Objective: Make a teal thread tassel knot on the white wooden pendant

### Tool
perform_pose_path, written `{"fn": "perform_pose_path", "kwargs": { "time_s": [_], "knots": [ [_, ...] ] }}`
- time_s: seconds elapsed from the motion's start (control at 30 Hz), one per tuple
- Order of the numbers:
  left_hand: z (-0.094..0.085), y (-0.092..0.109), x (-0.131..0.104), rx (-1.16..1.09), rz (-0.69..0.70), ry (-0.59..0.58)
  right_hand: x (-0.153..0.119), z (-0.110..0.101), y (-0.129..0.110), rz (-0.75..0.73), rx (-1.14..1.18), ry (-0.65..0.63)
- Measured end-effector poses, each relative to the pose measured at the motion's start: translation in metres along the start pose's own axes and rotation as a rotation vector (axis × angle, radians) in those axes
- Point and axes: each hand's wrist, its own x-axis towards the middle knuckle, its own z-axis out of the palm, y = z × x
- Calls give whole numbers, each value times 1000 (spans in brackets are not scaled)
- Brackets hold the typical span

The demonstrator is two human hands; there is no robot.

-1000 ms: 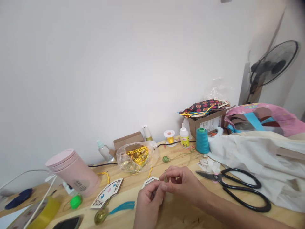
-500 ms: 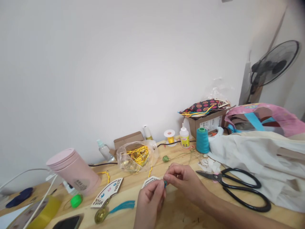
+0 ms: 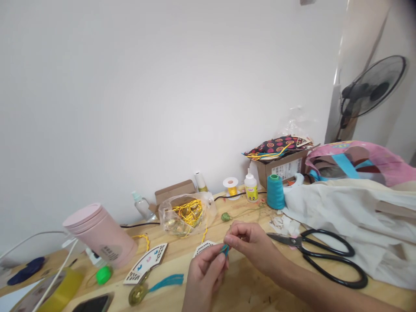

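Observation:
My left hand (image 3: 208, 271) is closed in a pinch on a small bundle of blue thread (image 3: 225, 248), which shows as a loop above the thumb. Right beside it, my right hand (image 3: 248, 245) pinches thumb against fingertips at the top of that bundle; whatever fine thing lies between them is too small to make out. Behind my left hand, a pale lattice-cut piece (image 3: 204, 248) with a yellow cord lies partly hidden. A blue tassel (image 3: 167, 281) joined to a brass-coloured ornament (image 3: 138, 294) rests to the left, below a fan-shaped cut-out piece (image 3: 146, 263).
Large black-handled scissors (image 3: 299, 242) lie right of my hands, near white cloth (image 3: 351, 216). Behind stand a blue thread cone (image 3: 275, 193), a glue bottle (image 3: 251, 188) and a plastic bag (image 3: 172, 221) of yellow cords. A pink canister (image 3: 104, 236) and tape roll (image 3: 60, 288) are left.
The blue thread now shows more above my left thumb, as a loop. My right fingertips have shifted slightly up and away from it. The objects on the table stay put.

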Motion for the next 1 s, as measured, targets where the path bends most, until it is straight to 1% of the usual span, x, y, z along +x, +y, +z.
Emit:
{"fn": "perform_pose_path", "kwargs": {
  "time_s": [0.13, 0.3, 0.4, 0.57, 0.67, 0.83, 1.0],
  "knots": [
    [2, 1, 1, 5, 13, 1, 1, -1, -1, -58, -74, 27],
    [4, 4, 2, -1, 21, 9, 1, 2, 6, 31, 46, -22],
    [5, 4, 1, 52, 33, 8, 0, 3, 8, 25, 35, -17],
    [1, -1, 3, 105, 21, 48, -2, 2, 4, -69, -111, 20],
    [-2, -3, 5, 159, 43, 62, -3, 1, 2, -126, -226, 39],
    [1, 1, 5, 227, 70, 101, -3, -2, 2, -244, -412, 36],
    [1, 0, 4, 232, 76, 94, -5, -3, -1, -351, -541, 64]
  ]
}}
